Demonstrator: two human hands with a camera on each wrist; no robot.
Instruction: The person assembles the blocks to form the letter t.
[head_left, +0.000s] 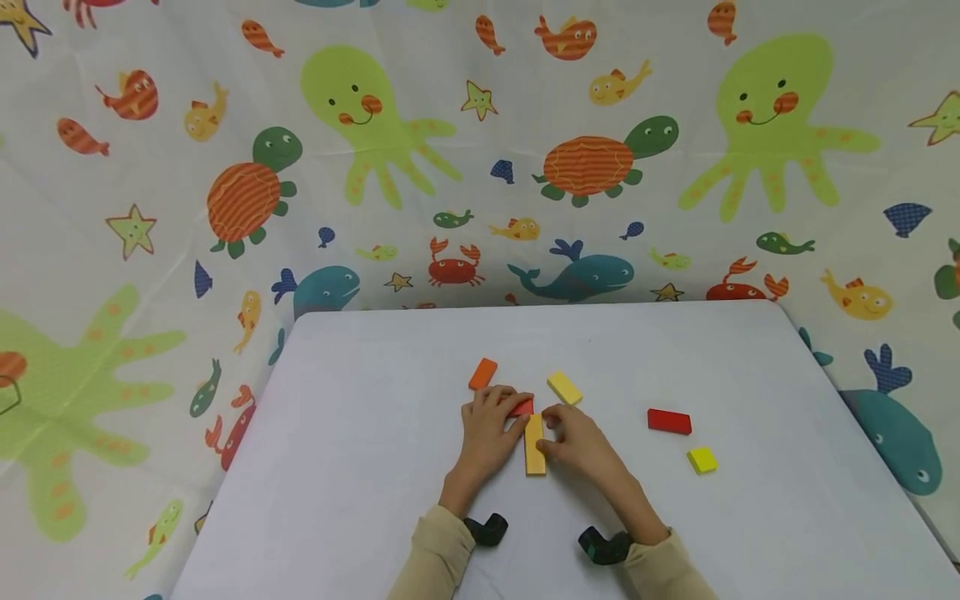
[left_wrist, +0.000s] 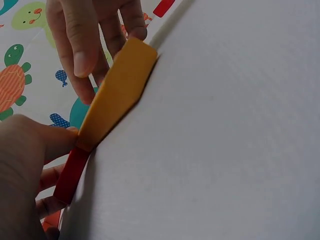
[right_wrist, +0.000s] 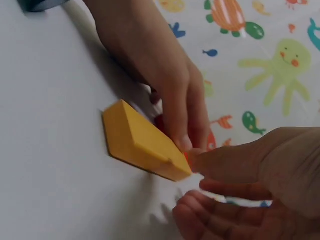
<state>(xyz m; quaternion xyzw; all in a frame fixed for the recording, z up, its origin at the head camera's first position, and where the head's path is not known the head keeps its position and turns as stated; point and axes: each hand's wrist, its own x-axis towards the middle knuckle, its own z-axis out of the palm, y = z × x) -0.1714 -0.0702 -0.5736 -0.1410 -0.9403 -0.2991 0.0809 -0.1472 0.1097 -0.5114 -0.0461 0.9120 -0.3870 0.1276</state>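
Note:
My left hand (head_left: 489, 427) holds a red block (head_left: 522, 407) between thumb and fingers, covering part of it. Against the red block's near side, an orange-yellow rectangular block (head_left: 535, 450) lies lengthwise on the white table. In the left wrist view, the red block (left_wrist: 72, 175) and the orange-yellow block (left_wrist: 117, 95) meet end to end beside the left thumb. My right hand (head_left: 581, 437) is at the orange-yellow block's right side, thumb and index fingertips close against it. In the right wrist view, the other right fingers (right_wrist: 220, 212) are loosely bent, apart from the block.
An orange block (head_left: 483, 374) and a pale yellow block (head_left: 564, 388) lie beyond the hands. Farther right are a red block (head_left: 669, 422) and a small yellow block (head_left: 702, 460). A sea-animal print curtain (head_left: 420, 242) hangs behind the white table (head_left: 337, 467).

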